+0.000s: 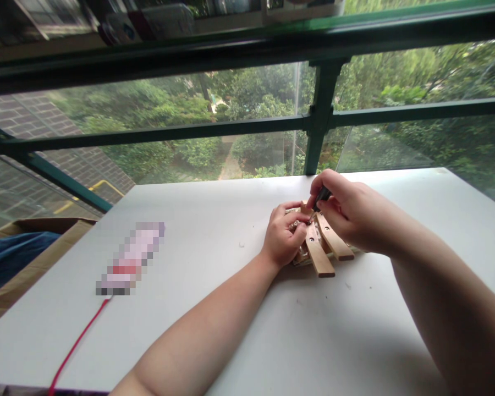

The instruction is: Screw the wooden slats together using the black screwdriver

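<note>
My right hand (350, 212) grips a screwdriver (323, 194) by its dark handle, its thin shaft slanting down to a wooden slat (320, 258). A second slat (337, 245) lies beside the first, to the right. Dark screw heads or holes show on both slats. Under them is a brownish base (300, 259), mostly hidden by the hands, so its shape is unclear. My left hand (284, 236) holds the first slat against this base, fingers closed over its far part near the screwdriver's tip.
The white table (214, 242) bears small scraps. At left lies a blurred-out flat object (132, 258) with a red cable (76, 344) running to the front edge. A cardboard box (80, 234) with blue cloth stands beyond the left edge. Green-framed windows (319, 110) border the back.
</note>
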Tool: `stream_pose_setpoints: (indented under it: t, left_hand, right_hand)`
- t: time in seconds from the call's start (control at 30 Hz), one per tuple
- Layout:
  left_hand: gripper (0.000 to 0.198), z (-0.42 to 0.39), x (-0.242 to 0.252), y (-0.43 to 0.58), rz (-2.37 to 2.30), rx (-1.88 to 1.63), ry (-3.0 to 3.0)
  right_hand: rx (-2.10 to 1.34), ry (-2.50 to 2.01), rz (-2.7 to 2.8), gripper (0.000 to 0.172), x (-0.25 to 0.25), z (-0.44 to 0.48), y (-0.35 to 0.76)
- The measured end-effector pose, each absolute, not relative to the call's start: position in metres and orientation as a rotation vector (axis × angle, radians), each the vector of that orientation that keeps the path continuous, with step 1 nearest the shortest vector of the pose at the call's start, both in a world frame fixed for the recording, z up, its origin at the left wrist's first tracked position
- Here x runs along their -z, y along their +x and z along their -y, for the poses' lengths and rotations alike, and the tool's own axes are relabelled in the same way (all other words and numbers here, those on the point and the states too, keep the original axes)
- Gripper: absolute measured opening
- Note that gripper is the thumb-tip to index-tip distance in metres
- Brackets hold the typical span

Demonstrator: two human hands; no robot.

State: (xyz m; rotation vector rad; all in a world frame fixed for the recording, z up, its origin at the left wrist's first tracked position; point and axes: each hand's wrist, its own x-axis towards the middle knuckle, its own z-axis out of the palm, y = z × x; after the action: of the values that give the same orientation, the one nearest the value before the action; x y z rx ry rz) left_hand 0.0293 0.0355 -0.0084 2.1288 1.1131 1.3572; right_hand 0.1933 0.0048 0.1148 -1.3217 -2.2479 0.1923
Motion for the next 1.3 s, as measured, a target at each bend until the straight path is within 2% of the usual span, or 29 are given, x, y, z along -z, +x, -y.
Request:
stream_pose_setpoints:
  t: [1.3]
  left_hand:
    - [0.018, -0.0356, 0.0094, 0.0300, -1.084, -1.357, 2.112]
  right_hand:
    - [-0.138, -1.338, 2.219, 0.016, -0.1136, -0.0055, 0.1938]
